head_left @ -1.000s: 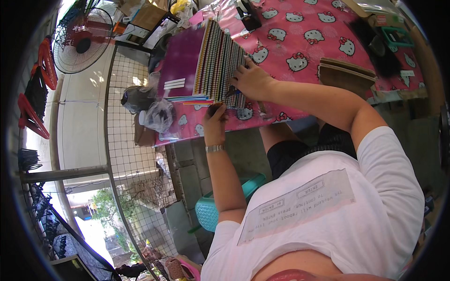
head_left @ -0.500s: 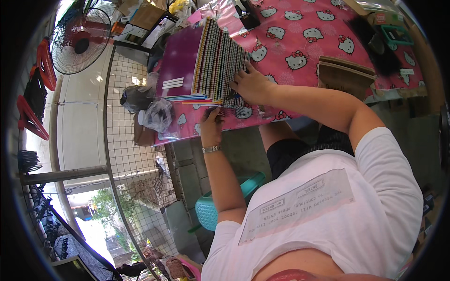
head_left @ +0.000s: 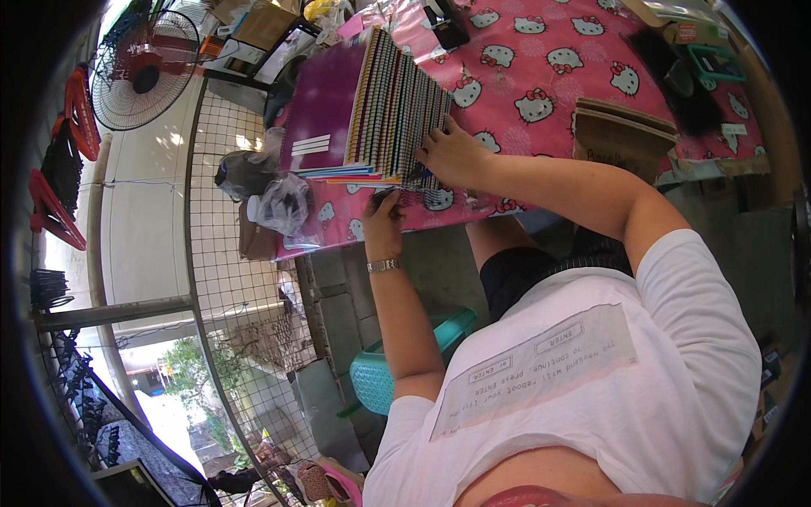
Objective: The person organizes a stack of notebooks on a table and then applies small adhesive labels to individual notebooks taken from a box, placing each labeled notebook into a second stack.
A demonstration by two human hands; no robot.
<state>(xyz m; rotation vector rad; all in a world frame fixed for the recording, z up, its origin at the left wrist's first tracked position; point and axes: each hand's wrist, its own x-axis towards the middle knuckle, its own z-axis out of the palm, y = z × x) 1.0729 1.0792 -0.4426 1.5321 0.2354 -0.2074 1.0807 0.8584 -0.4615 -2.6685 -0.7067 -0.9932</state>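
A thick stack of spiral notebooks (head_left: 323,110) with a purple top cover lies at the table's near left, its coils fanned along the right side. My right hand (head_left: 456,155) rests against those coils at the near right corner, fingers spread and bent. Just below the stack's near edge is my left hand (head_left: 383,226), a metal-band watch on its wrist. Its fingers are curled around a small dark thing (head_left: 382,199) that I cannot make out. Blue, yellow and red edges of the lower notebooks show between the two hands.
Pink patterned cloth covers the table (head_left: 532,68). Brown cardboard pieces (head_left: 621,135) stand right of my right arm. A black tape dispenser (head_left: 445,29) sits beyond the stack, clear plastic bags (head_left: 283,205) to its left. A fan (head_left: 145,78) stands far left; a teal basket (head_left: 372,380) is below.
Both hands stay in nearly the same places at the stack. My left hand has shifted very slightly toward the notebooks' near edge, and the stack appears slightly farther up in view.
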